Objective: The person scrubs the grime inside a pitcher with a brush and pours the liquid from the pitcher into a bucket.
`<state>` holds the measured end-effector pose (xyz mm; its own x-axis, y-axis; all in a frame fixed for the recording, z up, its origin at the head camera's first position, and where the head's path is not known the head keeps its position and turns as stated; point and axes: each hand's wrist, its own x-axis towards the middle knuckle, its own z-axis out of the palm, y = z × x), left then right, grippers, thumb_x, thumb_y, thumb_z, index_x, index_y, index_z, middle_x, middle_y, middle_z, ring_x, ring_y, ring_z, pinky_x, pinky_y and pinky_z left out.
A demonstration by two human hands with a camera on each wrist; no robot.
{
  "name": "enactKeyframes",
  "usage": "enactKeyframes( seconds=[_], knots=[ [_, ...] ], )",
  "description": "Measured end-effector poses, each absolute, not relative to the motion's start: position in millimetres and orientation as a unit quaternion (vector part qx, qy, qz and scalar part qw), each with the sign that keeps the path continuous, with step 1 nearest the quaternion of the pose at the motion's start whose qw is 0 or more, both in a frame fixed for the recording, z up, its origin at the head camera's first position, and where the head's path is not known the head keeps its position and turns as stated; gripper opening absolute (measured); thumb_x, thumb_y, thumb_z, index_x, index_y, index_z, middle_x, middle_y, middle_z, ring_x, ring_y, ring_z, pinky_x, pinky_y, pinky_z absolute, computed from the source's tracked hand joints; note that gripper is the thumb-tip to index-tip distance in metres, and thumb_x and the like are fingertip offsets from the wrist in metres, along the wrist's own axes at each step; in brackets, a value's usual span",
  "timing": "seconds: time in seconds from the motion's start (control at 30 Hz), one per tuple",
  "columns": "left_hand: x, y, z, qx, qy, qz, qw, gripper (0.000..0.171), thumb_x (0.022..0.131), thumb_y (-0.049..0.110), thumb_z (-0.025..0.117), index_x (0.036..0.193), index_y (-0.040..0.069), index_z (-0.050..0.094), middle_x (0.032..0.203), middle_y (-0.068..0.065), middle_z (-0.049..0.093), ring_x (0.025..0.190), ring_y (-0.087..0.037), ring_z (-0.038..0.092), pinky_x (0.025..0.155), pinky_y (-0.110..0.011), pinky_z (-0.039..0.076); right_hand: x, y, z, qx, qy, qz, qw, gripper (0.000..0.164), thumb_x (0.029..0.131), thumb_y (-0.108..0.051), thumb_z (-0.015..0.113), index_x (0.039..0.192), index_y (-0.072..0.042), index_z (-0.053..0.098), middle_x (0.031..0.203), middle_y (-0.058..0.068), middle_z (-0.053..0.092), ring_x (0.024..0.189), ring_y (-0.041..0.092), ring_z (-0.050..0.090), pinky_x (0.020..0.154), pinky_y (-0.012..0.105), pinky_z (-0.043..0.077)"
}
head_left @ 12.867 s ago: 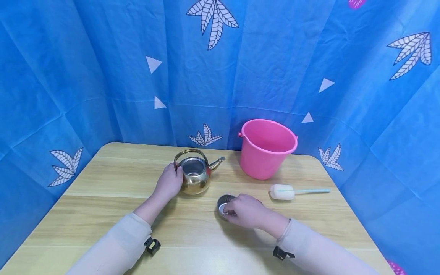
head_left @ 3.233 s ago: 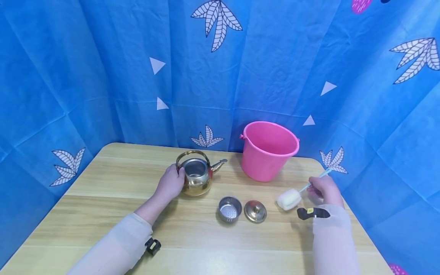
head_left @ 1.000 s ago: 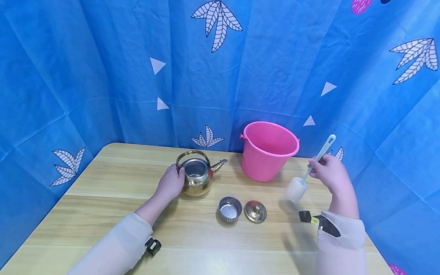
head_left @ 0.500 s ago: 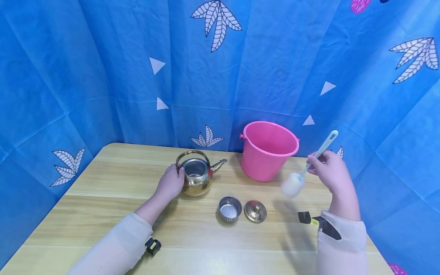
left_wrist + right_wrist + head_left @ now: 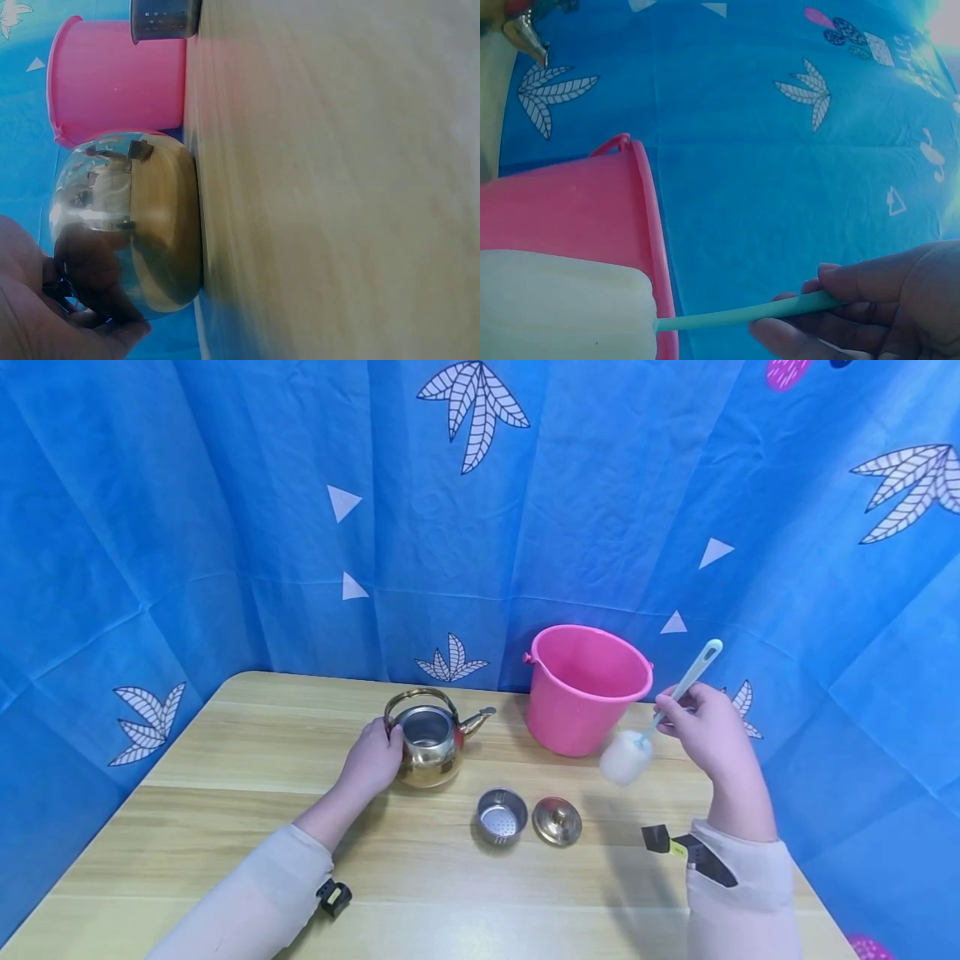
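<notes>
My left hand (image 5: 372, 755) grips the gold kettle (image 5: 429, 762) at its left side, by the lower end of the arched handle. The kettle stands uncovered on the table, spout to the right. In the left wrist view the fingers (image 5: 90, 330) curl at the polished kettle body (image 5: 161, 240). My right hand (image 5: 707, 727) pinches the pale green stick of a sponge bottle brush (image 5: 626, 758) between thumb and fingers. Its white head hangs down to the left, above the table. In the right wrist view the brush head (image 5: 562, 300) overlaps the pink bucket.
A pink bucket (image 5: 566, 718) stands at the back, right of the kettle. In front lie a perforated metal strainer cup (image 5: 501, 823) and a gold kettle lid (image 5: 557, 822), side by side on the wooden table (image 5: 420, 893). A blue patterned curtain (image 5: 450, 527) surrounds the table.
Earlier my right hand was at the strainer cup; later it picked up the sponge brush, raised it off the table and moved it slightly left. The left hand stays on the kettle.
</notes>
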<state>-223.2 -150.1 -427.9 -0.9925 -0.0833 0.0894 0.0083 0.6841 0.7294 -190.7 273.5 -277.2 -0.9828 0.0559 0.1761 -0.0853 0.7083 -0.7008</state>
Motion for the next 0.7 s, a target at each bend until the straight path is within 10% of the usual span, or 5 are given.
enactKeyframes(
  seconds=[0.7],
  knots=[
    [-223,-148,-425,0.026,-0.915,-0.398,0.059,0.051,0.107,0.027,0.035,0.134,-0.015,0.045,0.129,-0.033,0.053,0.124,-0.048,0.051,0.104,-0.058,0.042,-193,251,-273,0.027,-0.909,0.399,0.120,0.042,0.103,-0.032,0.056,0.123,0.004,0.059,0.111,0.024,0.063,0.101,0.038,0.069,0.081,0.035,0.056]
  ],
)
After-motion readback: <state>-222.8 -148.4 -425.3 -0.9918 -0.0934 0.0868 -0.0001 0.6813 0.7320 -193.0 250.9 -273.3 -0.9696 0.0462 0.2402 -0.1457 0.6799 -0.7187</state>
